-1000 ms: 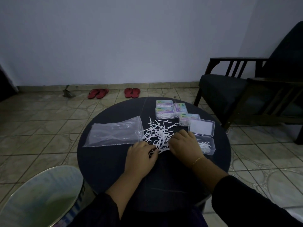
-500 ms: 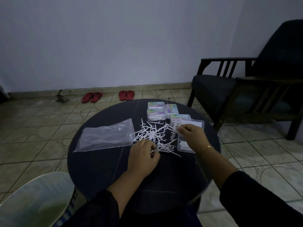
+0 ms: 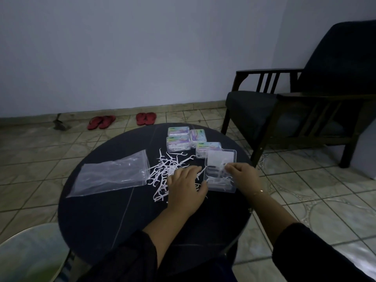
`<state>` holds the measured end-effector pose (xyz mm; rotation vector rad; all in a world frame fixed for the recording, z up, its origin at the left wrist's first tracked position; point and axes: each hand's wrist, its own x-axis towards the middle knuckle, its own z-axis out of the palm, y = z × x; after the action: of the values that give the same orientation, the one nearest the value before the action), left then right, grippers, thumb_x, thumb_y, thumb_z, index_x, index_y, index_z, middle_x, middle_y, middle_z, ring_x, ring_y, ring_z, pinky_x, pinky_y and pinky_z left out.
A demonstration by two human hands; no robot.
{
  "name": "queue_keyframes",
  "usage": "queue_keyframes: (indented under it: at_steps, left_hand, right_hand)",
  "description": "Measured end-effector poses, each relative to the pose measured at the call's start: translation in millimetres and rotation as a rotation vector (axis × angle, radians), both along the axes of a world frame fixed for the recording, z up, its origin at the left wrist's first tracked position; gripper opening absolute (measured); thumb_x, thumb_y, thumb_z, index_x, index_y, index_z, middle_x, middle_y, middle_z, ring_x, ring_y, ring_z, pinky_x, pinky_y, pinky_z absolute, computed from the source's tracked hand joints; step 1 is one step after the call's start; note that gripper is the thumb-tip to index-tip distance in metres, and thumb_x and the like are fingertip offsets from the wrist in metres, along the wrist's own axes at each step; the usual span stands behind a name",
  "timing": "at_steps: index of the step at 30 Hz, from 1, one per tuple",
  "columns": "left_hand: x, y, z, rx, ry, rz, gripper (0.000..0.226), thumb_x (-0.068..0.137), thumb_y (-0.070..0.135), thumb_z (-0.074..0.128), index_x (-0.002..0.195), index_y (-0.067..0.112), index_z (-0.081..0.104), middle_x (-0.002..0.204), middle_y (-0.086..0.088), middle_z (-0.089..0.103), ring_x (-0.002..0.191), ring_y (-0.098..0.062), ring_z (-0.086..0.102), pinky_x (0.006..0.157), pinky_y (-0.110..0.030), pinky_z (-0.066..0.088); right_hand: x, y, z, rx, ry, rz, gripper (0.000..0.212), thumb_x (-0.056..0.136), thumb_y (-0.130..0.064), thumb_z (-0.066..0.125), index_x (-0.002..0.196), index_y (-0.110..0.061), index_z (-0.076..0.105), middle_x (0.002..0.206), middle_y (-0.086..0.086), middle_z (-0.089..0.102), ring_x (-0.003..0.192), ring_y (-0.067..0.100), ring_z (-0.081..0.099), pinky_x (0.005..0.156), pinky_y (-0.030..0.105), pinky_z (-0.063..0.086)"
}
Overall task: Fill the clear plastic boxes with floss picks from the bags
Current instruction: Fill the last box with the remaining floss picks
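A round, dark, matte table carried everything, and the open box near its right edge served as the anchor. That box was clear, hard plastic, a shallow rectangle with rounded corners, its lid hinged back on the far side and catching a pale sheen; a few white picks lay in its tray. Over the tray hovered the right hand, fingertips pinched on a small bunch of white floss picks, a thin bracelet glinting at the wrist. Just left of the box the left hand lay knuckles up on the loose pile, thumb against the box's near-left corner; its fingers looked loosely curved, though whether they gripped any picks could not be told. The pile was a tangle of thin white plastic, each pick a slim stem with a forked head. Further left of the box lay a flat, crinkled clear bag, its mouth touching the pile. Beyond the box, four closed boxes clustered together, the nearest touching the lid, all with pastel purple-and-green labels whose writing was too blurred to read. Right of the box, off the table, stood a dark wooden armchair with slatted sides. Far beyond the box, two pairs of red sandals sat on glossy floor tiles by the wall.
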<state>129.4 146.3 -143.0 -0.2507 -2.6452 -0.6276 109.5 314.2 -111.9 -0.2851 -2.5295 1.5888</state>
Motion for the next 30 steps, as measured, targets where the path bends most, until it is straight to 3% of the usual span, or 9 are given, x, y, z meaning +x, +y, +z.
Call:
queue_keyframes:
  at_steps: [4,7,10,14,18,22,28,30]
  left_hand:
    - [0,3,-8,-0.056,-0.050,0.013,0.057,0.087,0.050,0.030,0.138,0.029,0.045,0.140,0.016,0.045,0.131,-0.013,0.032,0.095,-0.030,0.013]
    - [2,4,-12,-0.074,-0.026,0.007,0.063,0.085,0.053,0.022,0.136,0.027,0.048,0.137,0.015,0.049,0.126,-0.015,0.037,0.093,-0.031,0.015]
    - [2,5,-16,-0.081,0.013,-0.012,0.054,0.087,0.046,0.031,0.130,0.025,0.055,0.128,0.013,0.058,0.116,-0.018,0.046,0.089,-0.036,0.026]
    - [4,5,-19,-0.105,0.071,-0.031,0.042,0.086,0.040,0.039,0.119,0.026,0.062,0.110,0.016,0.065,0.104,-0.014,0.047,0.082,-0.032,0.022]
    - [3,2,-12,-0.002,0.030,0.035,0.051,0.085,0.042,0.030,0.125,0.029,0.058,0.125,0.016,0.058,0.117,-0.013,0.043,0.085,-0.026,0.014]
    - [5,-21,-3,-0.032,-0.059,0.077,0.048,0.086,0.034,0.042,0.134,0.032,0.050,0.137,0.018,0.047,0.127,-0.008,0.032,0.094,-0.028,0.013]
    - [16,-68,7,-0.240,-0.142,0.137,0.079,0.069,0.075,0.029,0.137,0.038,0.043,0.135,0.018,0.043,0.125,-0.010,0.031,0.097,-0.031,0.018]
    - [20,-75,6,-0.307,-0.171,0.165,0.085,0.068,0.085,0.036,0.138,0.038,0.041,0.133,0.016,0.044,0.124,-0.012,0.032,0.097,-0.031,0.021]
  right_hand:
    - [-7,5,-21,0.323,0.041,0.024,0.019,0.091,-0.025,0.057,0.097,-0.020,0.075,0.110,-0.003,0.069,0.096,0.017,0.062,0.092,0.037,0.048]
    - [-1,5,-20,0.454,0.068,-0.032,0.029,0.092,-0.025,0.056,0.120,-0.023,0.065,0.123,0.001,0.058,0.112,0.021,0.049,0.099,0.033,0.040]
    - [5,4,-14,0.660,0.088,-0.039,0.039,0.094,-0.029,0.051,0.133,-0.030,0.050,0.132,-0.002,0.048,0.121,0.020,0.038,0.099,0.032,0.034]
    - [8,0,-9,0.902,0.056,0.083,0.035,0.096,-0.042,0.042,0.129,-0.038,0.052,0.135,-0.005,0.042,0.124,0.019,0.032,0.099,0.034,0.028]
    - [11,-6,-6,0.967,0.052,0.117,0.033,0.097,-0.042,0.038,0.123,-0.035,0.058,0.133,-0.005,0.042,0.121,0.019,0.033,0.097,0.035,0.028]
    - [16,-14,1,0.961,0.107,0.192,0.035,0.095,-0.043,0.043,0.127,-0.036,0.055,0.133,-0.007,0.042,0.122,0.018,0.032,0.096,0.035,0.027]
    - [17,-46,13,1.059,0.166,0.523,0.051,0.090,-0.047,0.049,0.138,-0.032,0.043,0.142,-0.006,0.038,0.132,0.020,0.025,0.103,0.040,0.021]
    - [14,-57,14,1.151,0.138,0.600,0.058,0.087,-0.044,0.051,0.142,-0.027,0.039,0.145,-0.004,0.036,0.134,0.022,0.023,0.105,0.043,0.020]
